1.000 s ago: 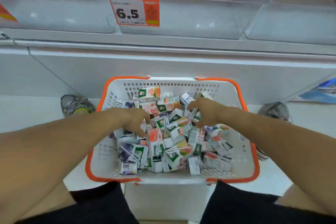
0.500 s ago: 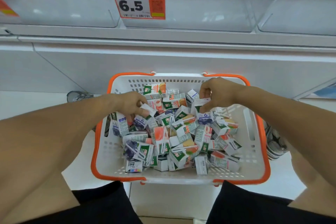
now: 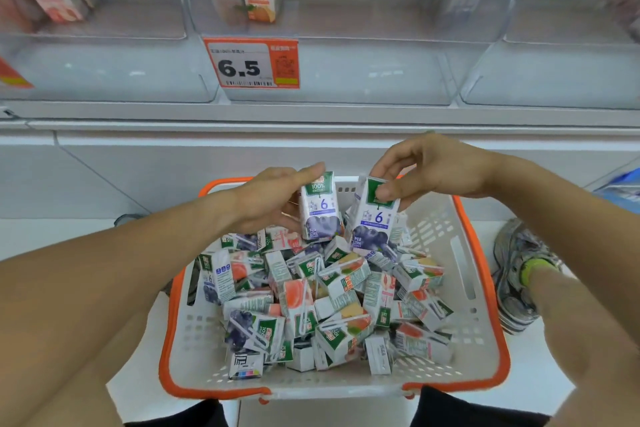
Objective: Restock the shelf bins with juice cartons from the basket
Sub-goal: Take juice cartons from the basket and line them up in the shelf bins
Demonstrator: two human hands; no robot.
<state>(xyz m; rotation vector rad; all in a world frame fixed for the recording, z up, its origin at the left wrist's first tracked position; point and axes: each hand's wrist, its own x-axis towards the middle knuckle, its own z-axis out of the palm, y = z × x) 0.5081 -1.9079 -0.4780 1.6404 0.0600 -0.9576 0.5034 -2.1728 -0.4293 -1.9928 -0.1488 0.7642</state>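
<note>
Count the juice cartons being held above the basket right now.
2. One blueberry carton is in the left hand; the other blueberry carton is pinched by the right hand. Both are above the basket's far end. Many more lie loose inside.

I see the basket (image 3: 485,288) on the floor before the shelf bins (image 3: 346,73), cartons (image 3: 329,305) heaped inside, two held above its far edge.

- We see bright, even, cool light with only faint shadows.
- We note soft glare on the clear shelf bins (image 3: 104,73).
- The upper corners look smeared, and the cartons behind the plastic are hazy.
- Wide-angle bending curves the shelf edge (image 3: 311,114) and stretches our forearms.
</note>
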